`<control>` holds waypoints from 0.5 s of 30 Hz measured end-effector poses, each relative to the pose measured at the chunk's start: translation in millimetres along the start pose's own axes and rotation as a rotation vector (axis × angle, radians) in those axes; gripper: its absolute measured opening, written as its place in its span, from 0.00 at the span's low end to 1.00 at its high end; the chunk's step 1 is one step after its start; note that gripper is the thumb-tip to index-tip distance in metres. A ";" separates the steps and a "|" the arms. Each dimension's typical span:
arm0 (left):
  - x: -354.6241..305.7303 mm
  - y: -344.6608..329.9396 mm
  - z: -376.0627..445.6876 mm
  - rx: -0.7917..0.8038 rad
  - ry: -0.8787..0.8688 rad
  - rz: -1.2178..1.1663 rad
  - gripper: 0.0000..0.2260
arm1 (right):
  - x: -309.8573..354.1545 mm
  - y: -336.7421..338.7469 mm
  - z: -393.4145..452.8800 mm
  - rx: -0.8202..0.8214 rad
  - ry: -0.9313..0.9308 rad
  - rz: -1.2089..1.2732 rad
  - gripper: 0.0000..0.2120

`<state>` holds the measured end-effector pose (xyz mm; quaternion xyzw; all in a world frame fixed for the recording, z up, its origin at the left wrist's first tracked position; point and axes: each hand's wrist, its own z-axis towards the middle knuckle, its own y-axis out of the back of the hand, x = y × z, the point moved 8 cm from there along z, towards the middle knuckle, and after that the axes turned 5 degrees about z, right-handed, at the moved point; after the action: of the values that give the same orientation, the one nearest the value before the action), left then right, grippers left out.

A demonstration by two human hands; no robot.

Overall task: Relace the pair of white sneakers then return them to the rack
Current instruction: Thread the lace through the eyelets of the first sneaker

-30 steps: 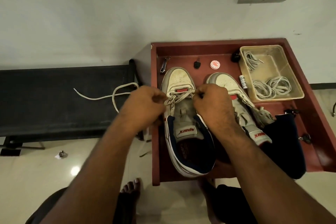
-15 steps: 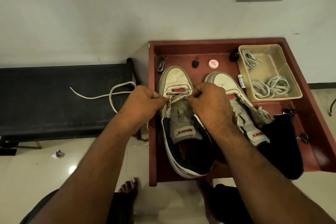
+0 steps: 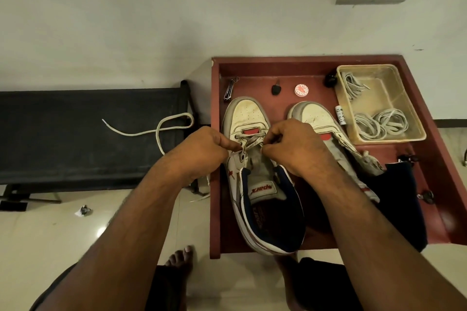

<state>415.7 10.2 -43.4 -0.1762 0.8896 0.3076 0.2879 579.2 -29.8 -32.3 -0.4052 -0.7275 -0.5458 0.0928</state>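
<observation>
Two white sneakers stand toe-away on a red-brown tray table (image 3: 215, 184). The left sneaker (image 3: 249, 115) has a navy lining and a white lace (image 3: 249, 141) crossed through its lowest eyelets. My left hand (image 3: 199, 151) pinches the lace at the shoe's left eyelet row. My right hand (image 3: 290, 144) pinches the lace at the right eyelet row. The lace's free end trails left in a loop (image 3: 161, 129) over the black bench. The right sneaker (image 3: 312, 115) lies beside it, partly hidden by my right arm.
A clear plastic tub (image 3: 409, 118) with several coiled laces sits at the tray's far right. A small round tin (image 3: 301, 89), a nail clipper (image 3: 230, 90) and a black key fob (image 3: 275, 89) lie along the far edge. Dark cloth (image 3: 399, 199) covers the tray's right side. A black bench (image 3: 63, 139) stands left.
Both hands have stayed at the left sneaker's lower eyelets, shifting slightly as they work the lace. The loose loop on the bench has barely moved.
</observation>
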 end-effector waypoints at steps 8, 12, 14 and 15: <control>10.8 18.6 3.2 -0.210 0.083 0.054 0.13 | 0.0 4.8 -4.9 -0.070 -0.045 0.035 0.07; 18.1 38.0 3.4 -0.381 0.101 0.261 0.21 | -0.5 4.7 -5.5 -0.062 -0.064 0.027 0.09; 21.0 30.7 6.7 -0.330 0.116 0.238 0.21 | -0.7 4.5 -5.8 -0.058 -0.070 0.026 0.10; 23.1 25.1 8.9 -0.304 0.122 0.208 0.21 | -1.0 4.1 -5.8 -0.054 -0.068 0.019 0.11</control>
<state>389.2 31.6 -52.3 -0.1429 0.8622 0.4553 0.1700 580.9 -35.0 -27.7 -0.4329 -0.7113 -0.5502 0.0625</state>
